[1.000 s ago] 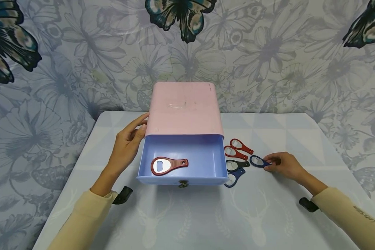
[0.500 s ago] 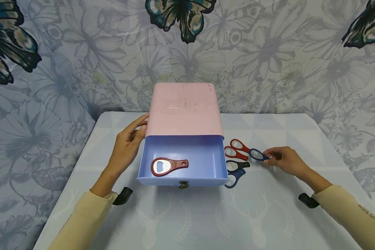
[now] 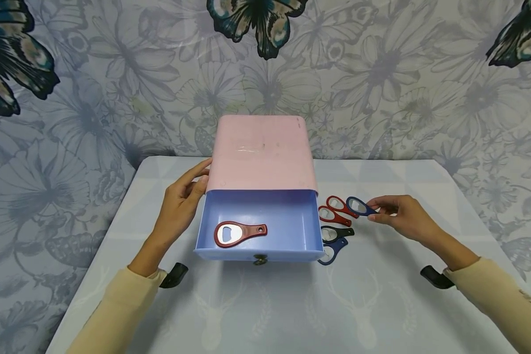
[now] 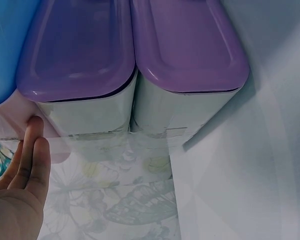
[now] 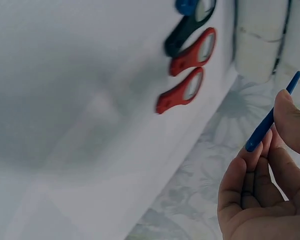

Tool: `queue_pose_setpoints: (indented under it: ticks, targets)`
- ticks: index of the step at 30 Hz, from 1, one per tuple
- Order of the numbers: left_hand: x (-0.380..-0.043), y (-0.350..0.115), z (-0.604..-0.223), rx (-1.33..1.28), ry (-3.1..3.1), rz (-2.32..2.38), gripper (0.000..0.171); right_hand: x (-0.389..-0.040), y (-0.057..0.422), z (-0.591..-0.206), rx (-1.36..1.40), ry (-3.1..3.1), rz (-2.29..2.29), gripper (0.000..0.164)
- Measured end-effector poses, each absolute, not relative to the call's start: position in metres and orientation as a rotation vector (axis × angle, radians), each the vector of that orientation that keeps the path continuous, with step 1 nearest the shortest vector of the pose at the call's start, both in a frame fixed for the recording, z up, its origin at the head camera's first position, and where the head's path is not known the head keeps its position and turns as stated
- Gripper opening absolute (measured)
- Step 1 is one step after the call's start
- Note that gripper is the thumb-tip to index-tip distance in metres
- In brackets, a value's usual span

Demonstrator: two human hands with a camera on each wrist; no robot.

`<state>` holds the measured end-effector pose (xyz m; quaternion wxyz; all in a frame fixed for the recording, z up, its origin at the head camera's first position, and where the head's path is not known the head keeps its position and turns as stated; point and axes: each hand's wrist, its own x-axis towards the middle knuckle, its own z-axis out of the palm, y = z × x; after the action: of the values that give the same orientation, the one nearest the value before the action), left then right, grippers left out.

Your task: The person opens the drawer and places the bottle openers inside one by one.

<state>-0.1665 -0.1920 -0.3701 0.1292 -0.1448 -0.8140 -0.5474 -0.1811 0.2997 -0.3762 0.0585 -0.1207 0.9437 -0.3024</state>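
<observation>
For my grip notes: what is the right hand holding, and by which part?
The right hand pinches a blue bottle opener by its narrow handle.

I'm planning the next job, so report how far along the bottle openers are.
Seemingly done: one brown opener lies in the open drawer. In hand: the right hand pinches a blue opener outside the drawer, while the left hand touches the pink box.
Apparently left, if all go in: two red openers, a black opener and a second blue opener beside the drawer.
</observation>
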Motion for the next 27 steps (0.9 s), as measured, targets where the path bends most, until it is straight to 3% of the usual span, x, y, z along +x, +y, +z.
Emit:
queue_pose_setpoints:
  ticks: [12,27]
  targets:
    - [-0.165,-0.191,-0.369,-0.408,-2.373,-1.580,0.042,-0.163,0.265,-0.338,-0.526,2.885,-0.981,0.028]
    - [-0.165,-0.192,-0.369,-0.402,-2.379,-1.579,0.042,-0.140,0.224,-0.287,-0.848,2.870,-1.003,0.030]
